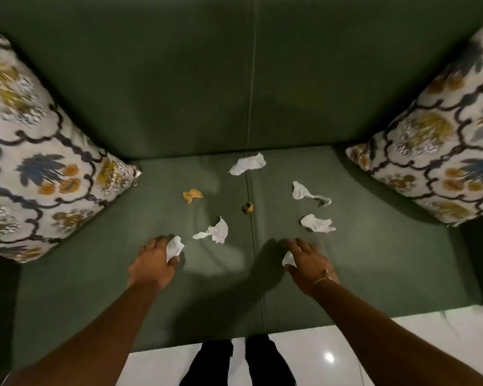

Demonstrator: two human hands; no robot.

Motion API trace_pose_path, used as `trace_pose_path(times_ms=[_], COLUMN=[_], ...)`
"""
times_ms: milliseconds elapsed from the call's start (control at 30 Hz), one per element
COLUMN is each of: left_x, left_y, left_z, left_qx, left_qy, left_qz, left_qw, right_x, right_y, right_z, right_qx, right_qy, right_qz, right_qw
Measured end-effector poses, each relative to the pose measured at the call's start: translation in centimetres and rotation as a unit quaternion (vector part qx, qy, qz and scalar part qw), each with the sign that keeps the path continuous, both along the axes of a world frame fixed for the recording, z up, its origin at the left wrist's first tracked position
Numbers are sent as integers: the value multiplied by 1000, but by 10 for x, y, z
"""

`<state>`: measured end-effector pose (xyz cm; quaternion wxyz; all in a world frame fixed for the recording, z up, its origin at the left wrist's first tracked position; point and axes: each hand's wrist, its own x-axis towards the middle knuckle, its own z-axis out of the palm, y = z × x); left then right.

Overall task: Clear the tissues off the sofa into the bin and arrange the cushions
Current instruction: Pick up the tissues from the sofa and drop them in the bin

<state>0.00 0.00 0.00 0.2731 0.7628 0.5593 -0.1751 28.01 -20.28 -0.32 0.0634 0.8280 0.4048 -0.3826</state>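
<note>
Several crumpled white tissues lie on the green sofa seat point(95, 274): one near the backrest point(247, 163), one right of the seam point(308, 194), one further right point(317, 223) and one at the middle point(215, 232). My left hand point(154, 261) is closed around a white tissue point(174, 247). My right hand point(308, 261) rests fingers-down over another tissue point(287, 259) that is mostly hidden beneath it. A patterned cushion point(37, 162) leans in the left corner and another cushion point(441, 146) in the right corner.
Two small orange-brown scraps lie on the seat, one left of the seam point(193, 195) and one on it point(248, 208). White glossy floor point(346, 349) runs along the sofa's front edge, with my dark trouser legs point(234, 363) there. No bin is in view.
</note>
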Motion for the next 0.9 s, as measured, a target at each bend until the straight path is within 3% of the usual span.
trace_pose_path(times_ms=[100,267,433,600,733,900], left_x=[1,-11,4,42,78,101], left_y=[-17,-28,-21,-22,-20,-25], left_z=[-35,-65,-64,-52,-57,-66], left_qx=[49,171,166,194,135,97], left_qy=[-46,-52,-60,-155,-143,-87], left_qz=[111,53,63,14,-19,-39], left_qw=[991,983,982,969,980,991], right_x=[-5,-3,11,32,54,66], right_y=[-9,-23,-21,-10,6,8], right_z=[-32,-56,-50,-36,-47,-73], right_qx=[5,67,102,238,174,159], right_qy=[-30,-76,-35,-157,-193,-111], right_qz=[-21,-26,-62,-90,-91,-141], right_qw=[999,995,992,954,961,971])
